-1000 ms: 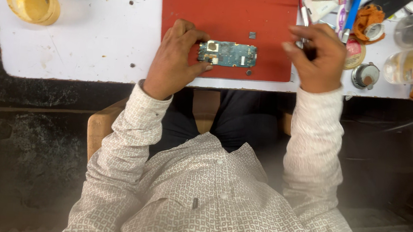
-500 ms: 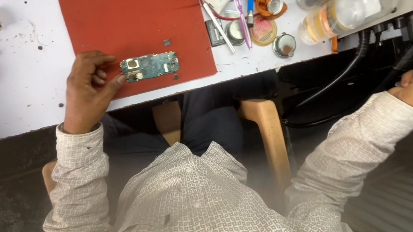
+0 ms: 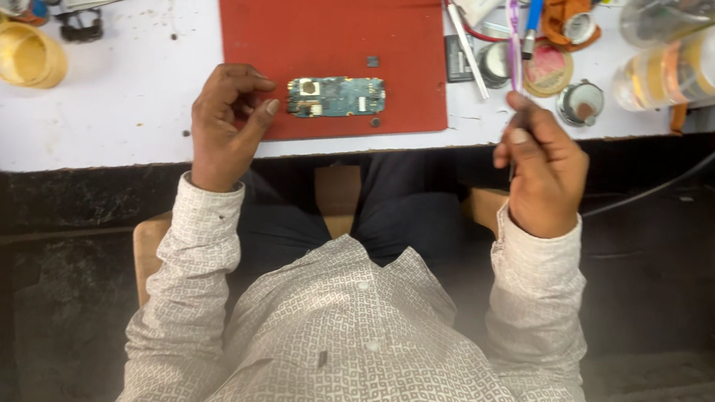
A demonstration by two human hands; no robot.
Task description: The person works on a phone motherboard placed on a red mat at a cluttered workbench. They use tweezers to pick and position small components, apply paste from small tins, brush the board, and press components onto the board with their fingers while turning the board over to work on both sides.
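Head view. A small rectangular circuit board [image 3: 336, 97], green-blue with metal shields and pale contact patches, lies flat on the lower part of a smooth red mat [image 3: 330, 26]. The mat rests on a white table [image 3: 124, 112] whose surface is scuffed and speckled.

The left hand [image 3: 226, 125] rests at the mat's lower left corner, fingers curled loosely inward and thumb stretched toward the board's left end; the thumb tip is just beside the board, and contact cannot be confirmed. The hand clamps nothing.

The right hand [image 3: 541, 170] sits at the table's front edge, right of the mat and well apart from the board. Its fingers are pinched together on a thin dark tool [image 3: 512, 154], a slim shaft that shows only briefly between the fingers; its tip cannot be made out.

Two tiny dark square parts lie on the mat, one above the board [image 3: 372, 61], one at its lower right [image 3: 375, 122].

At the far left stands a translucent yellow round tub [image 3: 24, 55]. At the far right lies a clear plastic bottle [image 3: 697, 63] on its side, with small round tins [image 3: 580, 101] and a blue-handled tool [image 3: 533, 14] near it. A black cable [image 3: 678, 182] hangs over the table edge.

Both sleeves are of white fabric with a fine printed pattern.
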